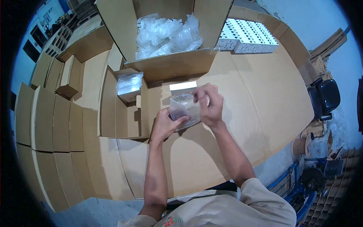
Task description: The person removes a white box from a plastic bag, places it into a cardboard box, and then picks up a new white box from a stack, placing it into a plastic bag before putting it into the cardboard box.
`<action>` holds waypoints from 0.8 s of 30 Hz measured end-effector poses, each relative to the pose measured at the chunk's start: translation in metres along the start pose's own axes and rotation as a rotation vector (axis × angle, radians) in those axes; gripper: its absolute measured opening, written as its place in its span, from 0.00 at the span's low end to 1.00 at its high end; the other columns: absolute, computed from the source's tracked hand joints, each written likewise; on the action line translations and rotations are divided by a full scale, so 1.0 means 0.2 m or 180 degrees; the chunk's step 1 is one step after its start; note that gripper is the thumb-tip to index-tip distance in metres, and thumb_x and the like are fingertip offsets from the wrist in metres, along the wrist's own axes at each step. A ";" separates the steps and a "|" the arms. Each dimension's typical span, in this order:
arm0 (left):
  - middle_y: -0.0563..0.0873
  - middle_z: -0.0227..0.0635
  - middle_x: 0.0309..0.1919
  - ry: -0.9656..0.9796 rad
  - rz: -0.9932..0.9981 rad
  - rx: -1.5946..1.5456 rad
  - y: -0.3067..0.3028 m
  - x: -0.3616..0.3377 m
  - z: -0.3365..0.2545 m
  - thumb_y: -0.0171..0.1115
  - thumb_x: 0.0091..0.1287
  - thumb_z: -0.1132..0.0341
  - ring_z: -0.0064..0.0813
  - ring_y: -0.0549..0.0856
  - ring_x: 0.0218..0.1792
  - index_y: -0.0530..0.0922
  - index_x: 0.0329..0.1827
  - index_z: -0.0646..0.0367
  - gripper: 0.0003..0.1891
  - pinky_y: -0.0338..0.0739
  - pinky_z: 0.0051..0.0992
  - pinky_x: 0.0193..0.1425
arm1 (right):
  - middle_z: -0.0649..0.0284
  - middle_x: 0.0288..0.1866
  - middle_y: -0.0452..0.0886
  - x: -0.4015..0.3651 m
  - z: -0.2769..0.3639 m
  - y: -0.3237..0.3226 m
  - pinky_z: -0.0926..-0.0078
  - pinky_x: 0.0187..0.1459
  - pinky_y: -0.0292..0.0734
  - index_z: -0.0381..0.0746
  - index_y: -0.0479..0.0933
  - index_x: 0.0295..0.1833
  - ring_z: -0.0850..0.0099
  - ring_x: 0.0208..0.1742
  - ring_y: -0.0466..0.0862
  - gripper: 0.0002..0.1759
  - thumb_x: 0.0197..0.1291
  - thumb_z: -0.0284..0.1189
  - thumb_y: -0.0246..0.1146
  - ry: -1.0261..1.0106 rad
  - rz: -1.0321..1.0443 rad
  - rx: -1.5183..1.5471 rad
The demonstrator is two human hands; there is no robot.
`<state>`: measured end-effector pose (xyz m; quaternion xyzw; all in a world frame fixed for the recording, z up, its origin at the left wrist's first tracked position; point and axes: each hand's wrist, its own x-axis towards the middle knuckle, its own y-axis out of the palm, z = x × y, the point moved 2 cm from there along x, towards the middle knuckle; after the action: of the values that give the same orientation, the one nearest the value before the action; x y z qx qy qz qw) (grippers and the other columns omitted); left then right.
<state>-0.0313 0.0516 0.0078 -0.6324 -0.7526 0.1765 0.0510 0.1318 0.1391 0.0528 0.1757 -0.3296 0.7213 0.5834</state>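
Note:
Near the middle of the table, my left hand (166, 124) grips the lower left side of a clear plastic bag (186, 108), its thumb lying across the front. At the bag's upper right edge is my right hand (210, 103), with its fingers curled together; what they pinch is too small to make out. Just behind the bag lies a small white box (183, 86). To the left stands an open cardboard box (145, 113) with dividers, and a plastic-wrapped stack (129, 86) sits in its back left compartment.
A large carton (172, 67) holding crumpled plastic bags (168, 36) stands at the back. White patterned boxes (257, 41) are stacked back right. Closed cardboard boxes (49, 121) line the left side. A black chair (327, 94) is beyond the right edge.

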 end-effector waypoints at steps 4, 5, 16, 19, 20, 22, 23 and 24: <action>0.94 0.38 0.37 0.0118 -0.0038 -0.0176 -0.01 0.00 0.00 0.80 0.59 0.66 0.25 0.90 0.37 0.90 0.43 0.65 0.14 0.84 0.30 0.49 | 0.65 0.46 0.86 0.05 -0.14 -0.04 0.72 0.54 0.74 0.37 0.82 0.51 0.73 0.47 0.83 0.10 0.68 0.21 0.59 0.0751 -0.0264 0.1035; 0.94 0.38 0.37 0.0111 -0.0015 -0.0219 -0.01 -0.01 -0.01 0.80 0.59 0.66 0.25 0.90 0.38 0.90 0.43 0.64 0.13 0.84 0.30 0.49 | 0.65 0.50 0.86 0.05 -0.19 -0.05 0.73 0.54 0.75 0.37 0.82 0.54 0.74 0.51 0.82 0.12 0.68 0.20 0.59 0.0759 -0.0097 0.0978; 0.94 0.37 0.37 0.0205 -0.0066 -0.0381 0.00 0.00 0.03 0.79 0.60 0.68 0.24 0.90 0.38 0.90 0.43 0.63 0.11 0.83 0.29 0.50 | 0.64 0.59 0.86 0.01 -0.33 0.01 0.71 0.58 0.80 0.41 0.82 0.62 0.72 0.58 0.84 0.23 0.62 0.14 0.65 0.1037 0.1030 0.1037; 0.94 0.37 0.37 0.0160 -0.0044 -0.0380 -0.01 0.00 0.02 0.79 0.60 0.68 0.25 0.90 0.39 0.89 0.43 0.63 0.11 0.83 0.29 0.50 | 0.63 0.57 0.86 0.02 -0.36 -0.01 0.73 0.56 0.82 0.38 0.82 0.61 0.73 0.55 0.85 0.20 0.63 0.17 0.68 0.0967 0.0876 0.0891; 0.94 0.37 0.37 0.0124 -0.0030 -0.0379 -0.01 0.00 0.00 0.79 0.60 0.68 0.25 0.90 0.39 0.89 0.43 0.63 0.11 0.83 0.29 0.51 | 0.62 0.57 0.86 0.01 -0.37 -0.01 0.73 0.55 0.82 0.36 0.82 0.61 0.73 0.54 0.85 0.20 0.64 0.17 0.68 0.1069 0.0690 0.1038; 0.94 0.36 0.37 0.0087 -0.0008 -0.0367 -0.01 0.00 0.00 0.79 0.60 0.68 0.25 0.90 0.39 0.89 0.43 0.63 0.11 0.83 0.29 0.51 | 0.61 0.56 0.86 0.01 -0.38 -0.02 0.74 0.54 0.82 0.33 0.81 0.61 0.74 0.53 0.85 0.19 0.65 0.17 0.68 0.1268 0.0322 0.1325; 0.94 0.36 0.38 0.0087 0.0001 -0.0355 -0.01 0.00 0.00 0.79 0.60 0.68 0.25 0.90 0.39 0.89 0.43 0.63 0.11 0.83 0.29 0.51 | 0.58 0.56 0.84 0.01 -0.37 -0.04 0.73 0.54 0.84 0.30 0.78 0.61 0.72 0.53 0.85 0.19 0.66 0.16 0.68 0.1104 0.0170 0.1458; 0.94 0.36 0.38 0.0089 0.0009 -0.0343 -0.01 0.00 0.00 0.79 0.60 0.68 0.25 0.90 0.39 0.89 0.43 0.63 0.11 0.83 0.29 0.51 | 0.57 0.55 0.83 0.02 -0.35 -0.05 0.73 0.54 0.84 0.30 0.76 0.62 0.71 0.53 0.85 0.19 0.66 0.15 0.67 0.1130 -0.0029 0.1594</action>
<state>-0.0333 0.0519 0.0080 -0.6377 -0.7593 0.1269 0.0271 0.1496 0.1907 0.0088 0.1868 -0.0337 0.7968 0.5736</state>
